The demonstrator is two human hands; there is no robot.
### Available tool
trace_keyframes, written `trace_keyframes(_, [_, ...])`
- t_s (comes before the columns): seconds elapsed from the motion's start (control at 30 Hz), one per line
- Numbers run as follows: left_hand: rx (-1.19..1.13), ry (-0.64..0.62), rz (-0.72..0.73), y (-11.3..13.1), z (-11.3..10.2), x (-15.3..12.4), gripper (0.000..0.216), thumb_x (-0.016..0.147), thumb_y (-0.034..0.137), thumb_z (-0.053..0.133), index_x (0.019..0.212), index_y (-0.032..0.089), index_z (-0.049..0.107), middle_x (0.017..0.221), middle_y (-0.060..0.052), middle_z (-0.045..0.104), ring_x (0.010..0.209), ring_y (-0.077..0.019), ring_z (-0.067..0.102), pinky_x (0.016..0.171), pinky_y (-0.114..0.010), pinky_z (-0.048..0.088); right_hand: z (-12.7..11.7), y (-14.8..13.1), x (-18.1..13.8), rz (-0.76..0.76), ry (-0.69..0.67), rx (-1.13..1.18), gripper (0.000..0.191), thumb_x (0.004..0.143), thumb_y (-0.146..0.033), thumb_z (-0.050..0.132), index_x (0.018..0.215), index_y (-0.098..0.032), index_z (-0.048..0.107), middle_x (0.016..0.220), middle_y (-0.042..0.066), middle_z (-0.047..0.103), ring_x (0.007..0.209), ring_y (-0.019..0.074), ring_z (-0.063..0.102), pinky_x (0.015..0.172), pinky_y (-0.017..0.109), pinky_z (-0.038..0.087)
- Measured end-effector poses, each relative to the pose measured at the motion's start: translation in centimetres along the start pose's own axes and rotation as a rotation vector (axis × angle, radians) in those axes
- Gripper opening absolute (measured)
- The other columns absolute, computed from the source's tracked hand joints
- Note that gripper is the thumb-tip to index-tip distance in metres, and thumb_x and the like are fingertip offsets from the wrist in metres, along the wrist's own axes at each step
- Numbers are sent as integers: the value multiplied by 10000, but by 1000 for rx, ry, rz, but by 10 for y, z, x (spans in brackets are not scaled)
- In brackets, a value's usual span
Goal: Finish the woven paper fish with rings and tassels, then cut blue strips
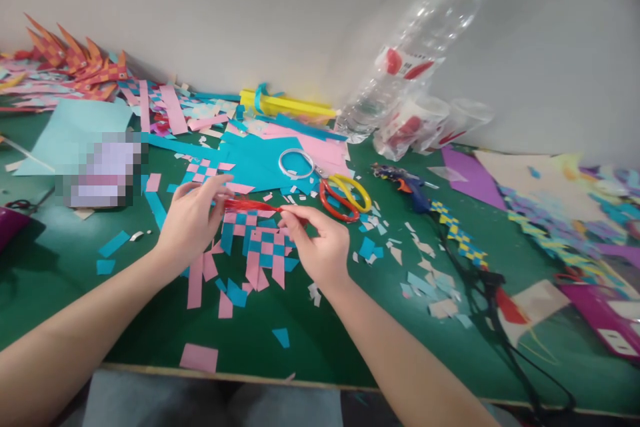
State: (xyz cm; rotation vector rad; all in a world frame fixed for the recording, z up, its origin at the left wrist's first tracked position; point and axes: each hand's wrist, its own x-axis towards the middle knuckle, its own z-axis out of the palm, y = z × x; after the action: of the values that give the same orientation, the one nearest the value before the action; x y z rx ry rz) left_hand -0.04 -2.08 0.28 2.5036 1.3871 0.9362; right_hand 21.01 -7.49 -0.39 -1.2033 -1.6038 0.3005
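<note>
A bundle of thin red threads like a tassel [250,205] stretches between my two hands, just above the table. My right hand [323,240] pinches its narrow right end between thumb and forefinger. At the wider left end, my left hand [190,217] has its thumb and fingers closed about the threads, with the upper fingers partly stretched out. Beneath the threads lie pink and blue woven paper pieces [267,250] with loose strip ends. Scissors [345,197] with red and yellow handles rest beyond my right hand, beside a silver ring [296,163].
A phone [105,170] lies at left on light blue paper [75,127]. Behind are blue sheets [255,160], a clear bottle [415,47] and plastic cups [415,120]. A glue gun [407,187] and its cable lie at right. Paper scraps [435,280] litter the green table [320,353].
</note>
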Motion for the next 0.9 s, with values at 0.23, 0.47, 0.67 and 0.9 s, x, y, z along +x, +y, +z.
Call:
trace_keyframes(0.23, [-236, -16, 132, 23, -1, -4, 288, 972, 192, 316, 1178, 228, 515, 1079, -62, 661, 1069, -206, 564, 942, -385, 425, 2, -8, -7, -377, -127, -93, 121, 883, -167, 587, 941, -202, 688, 804, 21, 758, 720, 137, 692, 633, 275, 537])
trace_keyframes(0.47, [-383, -154, 254, 31, -4, -14, 313, 992, 266, 342, 1241, 188, 515, 947, -41, 677, 939, -179, 604, 1038, -429, 343, 8, -2, -11, -560, -112, -140, 86, 860, -139, 620, 927, -155, 673, 812, 38, 748, 756, 128, 688, 638, 264, 505])
trace_keyframes(0.67, [-470, -298, 124, 25, -4, -7, 247, 944, 353, 487, 952, 193, 674, 782, -11, 712, 784, -146, 650, 746, -245, 502, 4, -6, -9, -675, -152, -269, 87, 840, -128, 644, 917, -144, 681, 779, 25, 740, 693, 126, 658, 626, 276, 473])
trace_keyframes(0.9, [-548, -439, -18, 21, -7, -4, 321, 923, 405, 508, 874, 158, 707, 523, 37, 593, 464, -78, 523, 472, -162, 395, 2, -5, -8, -626, -138, -230, 65, 874, -168, 618, 910, -166, 671, 751, 4, 735, 678, 107, 647, 616, 263, 468])
